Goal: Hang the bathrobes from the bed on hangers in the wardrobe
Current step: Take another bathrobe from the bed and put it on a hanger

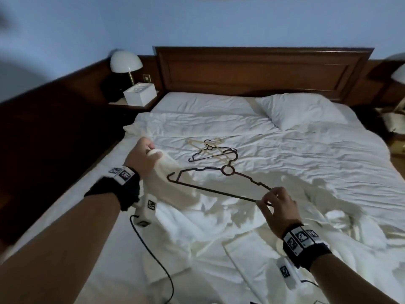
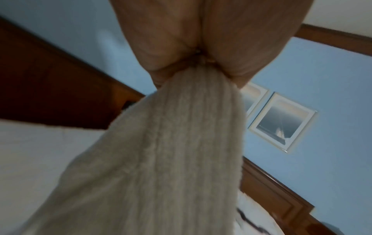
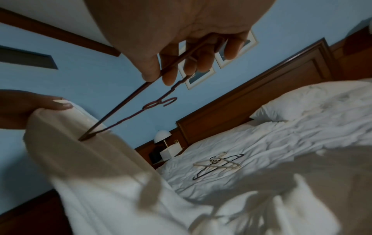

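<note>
A white bathrobe (image 1: 175, 194) lies bunched on the near half of the bed. My left hand (image 1: 144, 155) grips a fold of it and lifts it; the wrist view shows the cloth (image 2: 171, 151) hanging from my closed fingers. My right hand (image 1: 276, 202) pinches the right end of a thin dark hanger (image 1: 219, 178), held level above the robe. The hanger's left tip (image 3: 84, 138) touches the lifted cloth (image 3: 80, 159). My right fingers (image 3: 169, 73) curl round its lower bar.
Two or three spare hangers, beige and black (image 1: 212, 152), lie crossed mid-bed. A pillow (image 1: 300, 110) sits by the wooden headboard (image 1: 263, 71). A lamp (image 1: 126, 62) and white box (image 1: 140, 94) stand on the left nightstand. A black cable (image 1: 153, 255) trails from my left wrist.
</note>
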Available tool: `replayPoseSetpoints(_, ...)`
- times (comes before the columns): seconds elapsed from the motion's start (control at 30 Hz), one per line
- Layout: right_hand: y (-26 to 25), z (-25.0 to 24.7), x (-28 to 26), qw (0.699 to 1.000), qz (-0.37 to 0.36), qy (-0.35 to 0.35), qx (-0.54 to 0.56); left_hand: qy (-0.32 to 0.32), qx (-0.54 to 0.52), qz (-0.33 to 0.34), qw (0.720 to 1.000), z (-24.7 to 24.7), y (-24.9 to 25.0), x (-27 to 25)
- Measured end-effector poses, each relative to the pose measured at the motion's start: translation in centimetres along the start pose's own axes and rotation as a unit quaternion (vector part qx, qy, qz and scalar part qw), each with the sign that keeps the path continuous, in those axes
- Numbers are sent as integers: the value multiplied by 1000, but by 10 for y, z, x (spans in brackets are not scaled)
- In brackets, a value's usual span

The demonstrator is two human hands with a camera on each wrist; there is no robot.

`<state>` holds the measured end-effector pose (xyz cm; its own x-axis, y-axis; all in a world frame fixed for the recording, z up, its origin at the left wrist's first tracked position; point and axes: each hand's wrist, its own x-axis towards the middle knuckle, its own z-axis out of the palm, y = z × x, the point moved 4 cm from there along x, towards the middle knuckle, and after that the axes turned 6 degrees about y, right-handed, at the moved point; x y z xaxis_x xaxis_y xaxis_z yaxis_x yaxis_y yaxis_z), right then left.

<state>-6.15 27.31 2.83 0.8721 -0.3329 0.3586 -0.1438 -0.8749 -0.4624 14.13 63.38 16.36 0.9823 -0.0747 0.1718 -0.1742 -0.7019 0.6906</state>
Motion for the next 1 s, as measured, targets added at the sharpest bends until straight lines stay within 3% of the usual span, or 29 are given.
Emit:
replayPoseSetpoints(0.13,19,-37,-16,997,-56,17,-52,-15,-107,-131,985,57,-44,-49)
replayPoseSetpoints(0.3,19,-51,-31,990,-133,2,-48,-40,-184,-220,957,81,-79,-87)
replayPoseSetpoints(0.5,-46,-12,-41,977,-208,-53,-13,-132,-165,-159,964,90,-72,-122)
replayPoseSetpoints(0.7,-74,35,-50,956,-240,-153,-78,-243,-35,-62,967,85,-61,-153)
replayPoseSetpoints(0.87,-87,61,-60,929,-204,-255,-174,-222,-36,-30,974,84,-74,-173)
replayPoseSetpoints(1.0,-115,68,-61,916,-182,-267,-236,-208,-20,-37,977,85,-77,-180)
